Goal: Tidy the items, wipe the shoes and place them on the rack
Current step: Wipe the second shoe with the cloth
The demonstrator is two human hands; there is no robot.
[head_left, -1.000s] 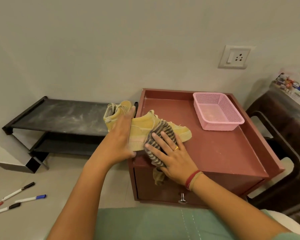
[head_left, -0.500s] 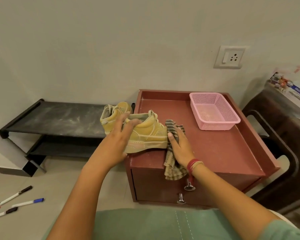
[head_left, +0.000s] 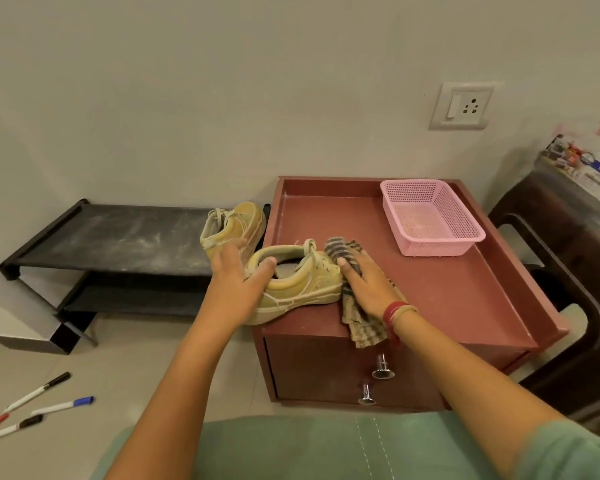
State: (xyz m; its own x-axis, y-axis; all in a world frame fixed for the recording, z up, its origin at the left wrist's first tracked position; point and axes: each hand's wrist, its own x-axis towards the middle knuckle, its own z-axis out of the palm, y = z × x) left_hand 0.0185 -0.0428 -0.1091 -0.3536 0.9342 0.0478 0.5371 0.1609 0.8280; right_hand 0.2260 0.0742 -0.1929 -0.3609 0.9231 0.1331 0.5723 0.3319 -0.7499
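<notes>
A yellow shoe (head_left: 302,285) stands upright on the front left corner of the red-brown cabinet (head_left: 447,289), its heel sticking out past the edge. My left hand (head_left: 238,278) holds its heel, thumb hooked inside the collar. My right hand (head_left: 368,282) presses a striped cloth (head_left: 361,323) flat against the shoe's toe; the cloth hangs over the cabinet's front. A second yellow shoe (head_left: 234,225) sits on the right end of the black rack's (head_left: 111,237) dusty top shelf.
A pink mesh basket (head_left: 430,220) stands at the cabinet's back right. Three markers (head_left: 35,407) lie on the floor at the lower left. A dark chair (head_left: 575,289) with a printed box stands right of the cabinet. Two drawer knobs (head_left: 381,368) project from the front.
The shoe turned from lying on its side to standing upright. My left hand shifted to the heel with the thumb inside. The right hand and cloth moved from the shoe's side to its toe.
</notes>
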